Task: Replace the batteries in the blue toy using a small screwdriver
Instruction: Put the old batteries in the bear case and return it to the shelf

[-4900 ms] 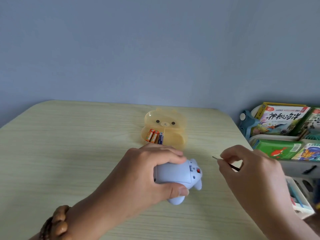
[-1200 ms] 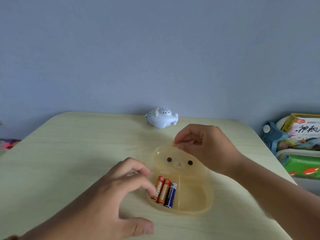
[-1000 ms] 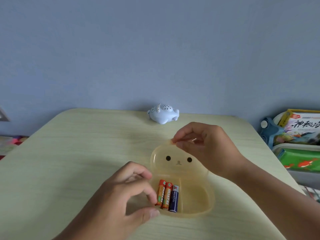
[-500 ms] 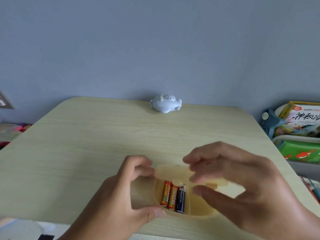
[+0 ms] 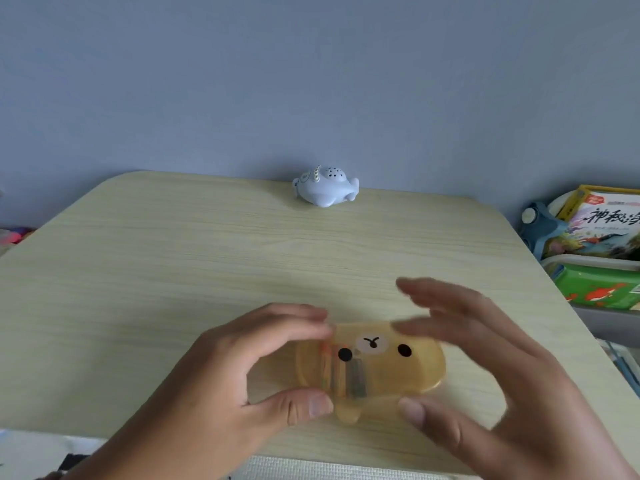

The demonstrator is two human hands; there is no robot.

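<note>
Nearest, both hands frame a closed translucent yellow bear case [image 5: 398,368] lying on the surface [image 5: 173,271]. Left hand [image 5: 221,386] clamps its left end between thumb and fingers [image 5: 294,317]; right hand [image 5: 502,393] is blurred, fingers spread apart over the lid. Batteries [image 5: 346,375] show through. Far back, well apart from both hands, sits the blue toy [image 5: 325,190].

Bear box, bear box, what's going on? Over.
Both hands, left and right, around the closed yellow bear box. Batteries inside. Blue toy alone at far table edge. Nothing blocking.
</note>
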